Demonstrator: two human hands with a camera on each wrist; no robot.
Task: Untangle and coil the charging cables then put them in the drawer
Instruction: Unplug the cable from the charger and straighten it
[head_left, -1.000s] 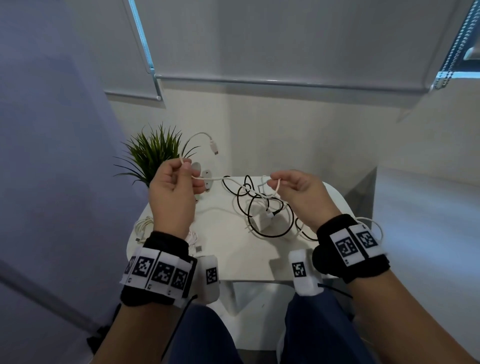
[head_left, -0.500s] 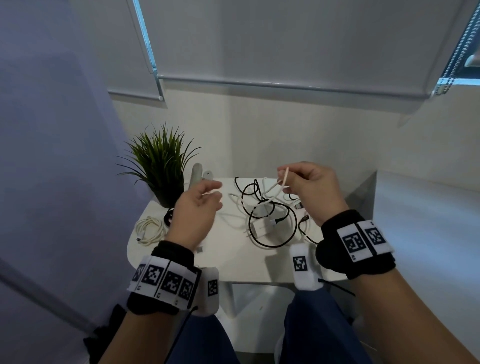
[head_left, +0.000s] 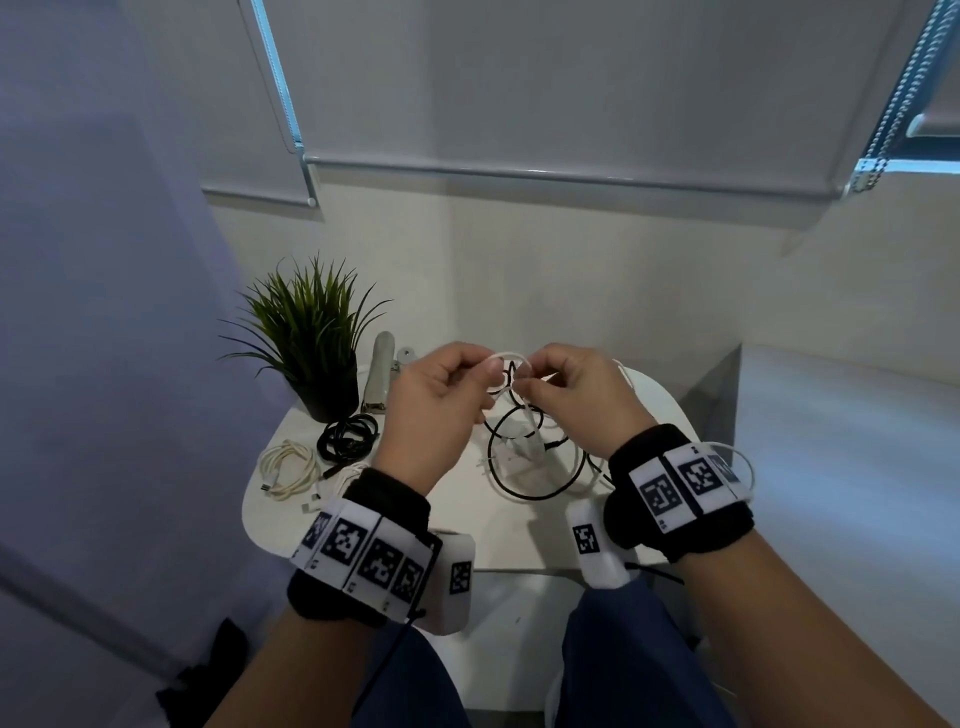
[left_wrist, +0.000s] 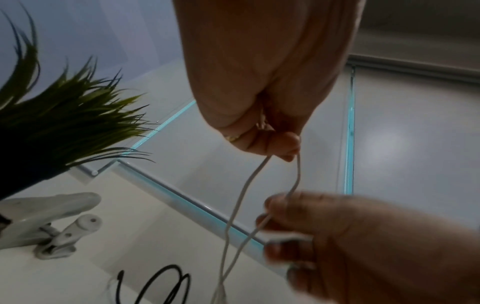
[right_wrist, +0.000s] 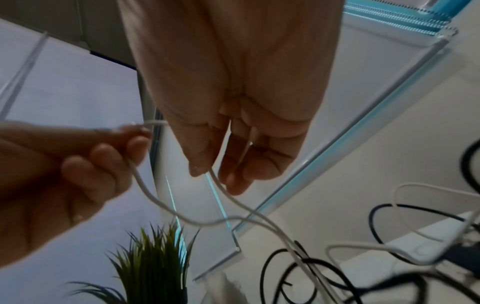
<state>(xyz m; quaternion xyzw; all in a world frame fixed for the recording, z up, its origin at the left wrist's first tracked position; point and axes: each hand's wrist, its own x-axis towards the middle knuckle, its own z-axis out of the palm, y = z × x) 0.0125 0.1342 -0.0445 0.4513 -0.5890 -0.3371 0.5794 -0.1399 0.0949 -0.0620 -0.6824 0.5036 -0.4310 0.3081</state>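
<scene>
While your left hand (head_left: 434, 400) and right hand (head_left: 574, 397) both pinch the white cable (head_left: 506, 357), its tail runs into the black cable tangle (head_left: 524, 467) at 6 o'clock. Pull hard and the knot could tighten

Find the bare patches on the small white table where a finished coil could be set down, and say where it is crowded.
Bare top shows on the white table at its far right edge, and along the near edge in front of the tangled black and white cables. It is crowded on the left: coiled white cable, coiled black cable, potted green plant.

Your left hand (head_left: 434, 400) and right hand (head_left: 574, 397) are raised close together, fingers (left_wrist: 283, 144) curled, both pinching the same thing.
</scene>
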